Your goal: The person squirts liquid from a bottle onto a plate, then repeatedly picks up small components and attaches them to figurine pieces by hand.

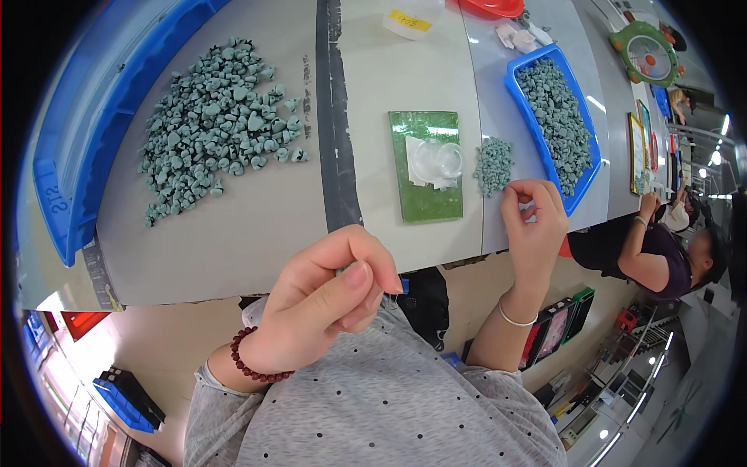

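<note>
Chips [493, 167], small and pale grey-green, lie heaped right of centre near my right fingers [534, 187], pinched together, my left fingers [341, 241] curled closed, any contents hidden.

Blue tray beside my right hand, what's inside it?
The blue tray holds a heap of grey-green stone-like chips. Only the upper chips can be seen; whatever lies beneath them is covered.

I count one green board [428, 205]; two grey-green stone heaps, larger heap [226, 117] left of it, smaller heap [494, 165] right; two blue trays, left tray [117, 101] and right tray [593, 152], farther out; two hands, my left hand [327, 292] nearer me, right hand [538, 218] rightward.
</note>
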Demonstrator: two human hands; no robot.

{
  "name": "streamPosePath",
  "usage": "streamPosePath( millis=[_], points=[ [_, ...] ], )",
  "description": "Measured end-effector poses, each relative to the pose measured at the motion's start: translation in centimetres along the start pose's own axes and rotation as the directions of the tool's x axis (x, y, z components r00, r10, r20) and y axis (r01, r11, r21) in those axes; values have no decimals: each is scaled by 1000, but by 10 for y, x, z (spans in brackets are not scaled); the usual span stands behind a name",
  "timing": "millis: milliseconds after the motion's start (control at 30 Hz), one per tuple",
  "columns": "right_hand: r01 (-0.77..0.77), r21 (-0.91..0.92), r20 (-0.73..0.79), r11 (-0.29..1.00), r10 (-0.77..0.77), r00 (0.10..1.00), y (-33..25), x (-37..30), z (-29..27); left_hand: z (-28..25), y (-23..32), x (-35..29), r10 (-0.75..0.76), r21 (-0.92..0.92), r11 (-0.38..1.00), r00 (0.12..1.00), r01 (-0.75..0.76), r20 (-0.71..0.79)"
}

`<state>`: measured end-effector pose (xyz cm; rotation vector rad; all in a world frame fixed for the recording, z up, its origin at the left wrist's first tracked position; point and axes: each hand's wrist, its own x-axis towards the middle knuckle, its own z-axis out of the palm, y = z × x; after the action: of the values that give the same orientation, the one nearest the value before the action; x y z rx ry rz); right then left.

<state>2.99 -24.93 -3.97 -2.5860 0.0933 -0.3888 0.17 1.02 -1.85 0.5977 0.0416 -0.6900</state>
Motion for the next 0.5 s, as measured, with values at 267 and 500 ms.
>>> streamPosePath(
  millis=[267,500],
  points=[
    [413,143,-237,899,-374,897,-47,-13,-13,3,1,2,292,705,652,951,-279,106],
    [593,272,-136,758,-579,804,-94,-25,-5,12,-5,8,395,841,382,890,-383,226]
  ],
)
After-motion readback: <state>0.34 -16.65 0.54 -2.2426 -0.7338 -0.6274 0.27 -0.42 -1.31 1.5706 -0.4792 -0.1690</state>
